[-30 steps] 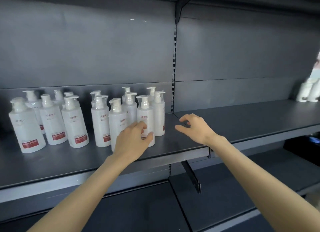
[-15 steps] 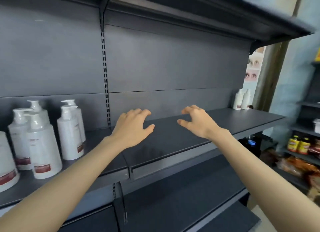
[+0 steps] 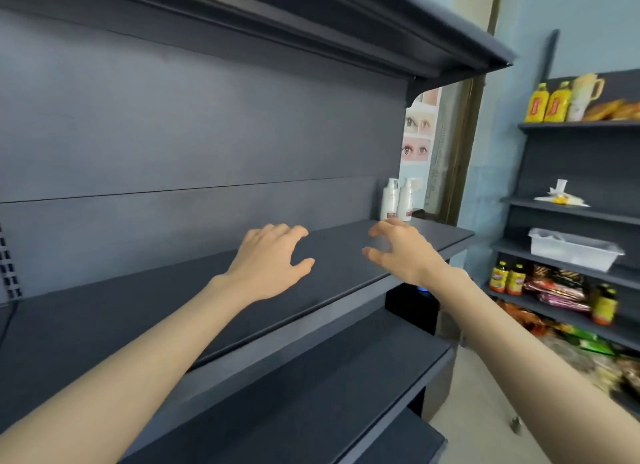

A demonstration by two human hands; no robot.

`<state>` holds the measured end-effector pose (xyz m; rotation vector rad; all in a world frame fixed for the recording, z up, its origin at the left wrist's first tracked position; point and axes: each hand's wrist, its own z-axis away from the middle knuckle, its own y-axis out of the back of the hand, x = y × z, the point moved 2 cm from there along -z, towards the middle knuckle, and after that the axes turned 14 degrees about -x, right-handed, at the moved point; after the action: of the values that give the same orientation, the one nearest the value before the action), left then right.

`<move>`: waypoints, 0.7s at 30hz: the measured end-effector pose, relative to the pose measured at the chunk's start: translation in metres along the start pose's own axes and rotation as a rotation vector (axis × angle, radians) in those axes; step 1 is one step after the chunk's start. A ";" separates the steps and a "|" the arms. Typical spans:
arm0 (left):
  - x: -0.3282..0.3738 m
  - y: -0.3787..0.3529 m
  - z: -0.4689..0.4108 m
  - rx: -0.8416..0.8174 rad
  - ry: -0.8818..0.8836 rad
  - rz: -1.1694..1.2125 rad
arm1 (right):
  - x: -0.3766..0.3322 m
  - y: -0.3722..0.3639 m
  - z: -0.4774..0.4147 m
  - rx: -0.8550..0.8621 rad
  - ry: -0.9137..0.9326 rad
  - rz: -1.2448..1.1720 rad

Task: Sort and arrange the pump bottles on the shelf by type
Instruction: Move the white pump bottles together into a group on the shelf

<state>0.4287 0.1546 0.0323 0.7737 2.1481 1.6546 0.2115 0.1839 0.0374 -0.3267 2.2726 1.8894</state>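
Observation:
Two white pump bottles with red labels stand side by side at the far right end of the dark grey shelf, against the back panel. My left hand hovers over the middle of the shelf, fingers spread and curled, holding nothing. My right hand floats a little to its right, also with fingers apart and nothing in it, still short of the two bottles. The larger group of white bottles on the left is out of view.
A lower shelf juts out below. The top shelf overhangs above. To the right stands another rack with yellow oil bottles, a white bin, juice bottles and snack packs. A black box sits under the shelf end.
The view has swung right, so the left group of bottles has left the frame. Both hands have travelled right along the shelf, toward the two far bottles, staying empty.

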 end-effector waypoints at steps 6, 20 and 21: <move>0.019 -0.041 -0.097 -0.024 -0.044 0.016 | 0.085 -0.001 -0.056 0.010 -0.065 0.025; 0.068 -0.107 -0.347 -0.048 -0.161 0.030 | 0.257 0.035 -0.199 -0.003 -0.158 0.077; 0.074 -0.111 -0.363 -0.038 -0.167 0.033 | 0.270 0.040 -0.207 0.020 -0.153 0.071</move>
<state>0.1431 -0.1062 0.0324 0.9059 1.9945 1.5820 -0.0568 -0.0293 0.0410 -0.0963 2.2274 1.8538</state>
